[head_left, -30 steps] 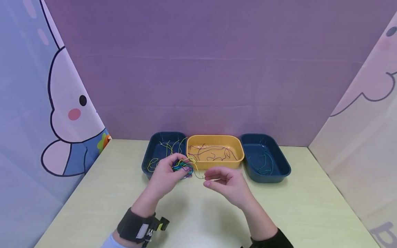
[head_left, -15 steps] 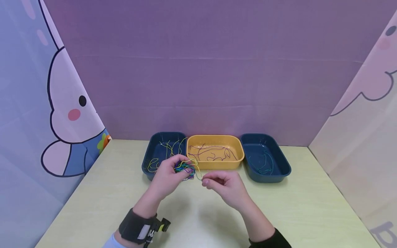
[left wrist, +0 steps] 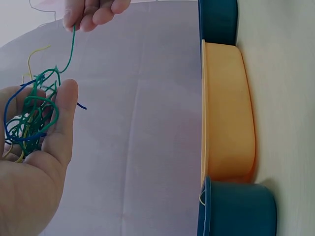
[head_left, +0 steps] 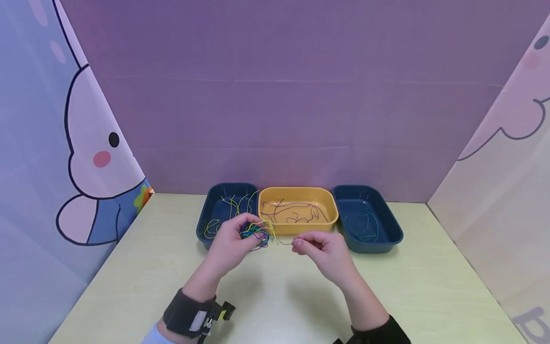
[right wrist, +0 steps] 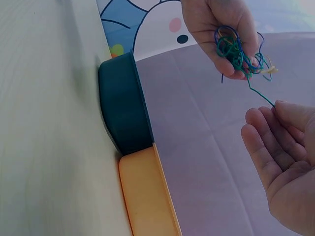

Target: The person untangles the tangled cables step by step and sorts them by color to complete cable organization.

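Note:
A tangle of green, blue, yellow and purple strings [head_left: 258,234] sits in my left hand [head_left: 229,246], held between the thumb and fingers above the table in front of the trays. To its right, my right hand [head_left: 326,255] pinches the end of a green string [left wrist: 73,46] between thumb and index finger. That string runs taut from the fingertips back into the tangle, as the right wrist view also shows. The other right fingers are loosely bent. A yellow strand end sticks out of the bundle in the left wrist view.
Three trays stand in a row at the table's back: a dark blue tray [head_left: 205,210] with yellow strings, a yellow tray [head_left: 301,230] with purple strings, and another dark blue tray [head_left: 371,248] with green strings. A purple backdrop [head_left: 292,105] rises behind them.
My right hand has closed its fingertips on the loose green string end and drawn it to the right, away from the tangle. My left hand has hardly moved.

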`<state>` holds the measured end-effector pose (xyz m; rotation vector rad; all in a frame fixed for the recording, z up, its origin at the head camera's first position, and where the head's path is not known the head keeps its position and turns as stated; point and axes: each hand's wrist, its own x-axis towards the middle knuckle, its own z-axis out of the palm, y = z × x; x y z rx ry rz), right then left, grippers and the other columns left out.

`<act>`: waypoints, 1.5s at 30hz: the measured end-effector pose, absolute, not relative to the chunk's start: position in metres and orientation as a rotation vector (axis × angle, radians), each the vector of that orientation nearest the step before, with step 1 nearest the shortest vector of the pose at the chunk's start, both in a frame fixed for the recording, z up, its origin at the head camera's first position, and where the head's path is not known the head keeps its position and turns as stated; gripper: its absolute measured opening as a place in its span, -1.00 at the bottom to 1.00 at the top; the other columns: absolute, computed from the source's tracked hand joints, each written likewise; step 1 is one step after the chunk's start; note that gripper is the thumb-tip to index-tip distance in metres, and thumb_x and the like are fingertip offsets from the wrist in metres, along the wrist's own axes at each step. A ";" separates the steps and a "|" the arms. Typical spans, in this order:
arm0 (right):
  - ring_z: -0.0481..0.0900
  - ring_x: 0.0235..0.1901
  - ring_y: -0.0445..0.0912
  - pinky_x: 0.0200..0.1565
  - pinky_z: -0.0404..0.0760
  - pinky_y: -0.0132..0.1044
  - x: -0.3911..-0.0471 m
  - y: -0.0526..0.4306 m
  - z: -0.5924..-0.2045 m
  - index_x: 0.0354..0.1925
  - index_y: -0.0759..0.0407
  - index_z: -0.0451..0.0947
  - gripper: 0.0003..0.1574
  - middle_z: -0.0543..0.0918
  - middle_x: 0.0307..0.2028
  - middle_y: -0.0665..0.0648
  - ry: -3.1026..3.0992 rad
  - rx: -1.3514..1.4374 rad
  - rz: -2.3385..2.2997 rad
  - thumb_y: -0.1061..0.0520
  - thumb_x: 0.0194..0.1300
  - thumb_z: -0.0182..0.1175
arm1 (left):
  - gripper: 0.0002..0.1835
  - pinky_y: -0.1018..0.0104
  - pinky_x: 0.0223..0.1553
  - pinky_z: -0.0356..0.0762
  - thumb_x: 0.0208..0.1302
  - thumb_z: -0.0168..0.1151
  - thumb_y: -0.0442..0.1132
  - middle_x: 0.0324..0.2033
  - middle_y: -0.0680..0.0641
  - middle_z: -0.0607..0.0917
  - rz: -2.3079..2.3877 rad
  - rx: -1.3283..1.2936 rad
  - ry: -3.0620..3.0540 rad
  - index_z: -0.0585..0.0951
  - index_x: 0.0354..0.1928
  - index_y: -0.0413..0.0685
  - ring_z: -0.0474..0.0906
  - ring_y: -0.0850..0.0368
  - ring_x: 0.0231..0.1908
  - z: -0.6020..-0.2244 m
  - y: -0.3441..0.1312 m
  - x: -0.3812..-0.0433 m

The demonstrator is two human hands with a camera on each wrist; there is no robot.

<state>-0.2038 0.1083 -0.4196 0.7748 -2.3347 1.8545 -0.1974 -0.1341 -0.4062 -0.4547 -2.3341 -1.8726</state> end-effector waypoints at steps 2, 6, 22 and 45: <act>0.65 -0.36 -0.01 -0.25 0.68 -0.24 -0.204 0.112 -0.416 -0.27 0.24 0.68 -0.90 0.71 -0.39 0.08 -2.329 0.751 1.841 0.23 0.28 0.25 | -0.83 0.22 -0.28 0.67 0.23 0.27 -0.40 -0.17 -0.08 0.63 -1.855 -0.441 -2.340 0.58 -0.18 -0.02 0.64 0.09 -0.29 -0.405 -0.135 -0.197; 0.65 -0.36 0.04 -0.24 0.68 -0.23 -0.198 0.117 -0.402 -0.27 0.30 0.66 -0.91 0.70 -0.39 0.17 -2.342 0.705 1.810 0.29 0.29 0.22 | -0.84 0.24 -0.27 0.66 0.22 0.29 -0.39 -0.16 -0.08 0.62 -1.845 -0.410 -2.342 0.59 -0.19 -0.02 0.62 0.09 -0.25 -0.403 -0.136 -0.196; 0.65 -0.34 -0.01 -0.21 0.67 -0.25 -0.201 0.146 -0.392 -0.25 0.21 0.66 -0.90 0.70 -0.37 0.14 -2.307 0.662 1.766 0.23 0.32 0.22 | -0.82 0.22 -0.28 0.66 0.22 0.29 -0.40 -0.15 -0.08 0.61 -1.804 -0.414 -2.343 0.58 -0.18 0.00 0.61 0.09 -0.24 -0.402 -0.141 -0.198; 0.66 -0.29 0.06 -0.19 0.64 -0.26 -0.215 0.195 -0.394 -0.16 0.27 0.63 -0.79 0.69 -0.27 0.24 -2.118 0.449 1.780 0.15 0.35 0.19 | -0.81 0.22 -0.34 0.67 0.22 0.25 -0.43 -0.17 -0.06 0.64 -1.779 -0.450 -2.353 0.59 -0.20 0.01 0.63 0.09 -0.31 -0.401 -0.142 -0.195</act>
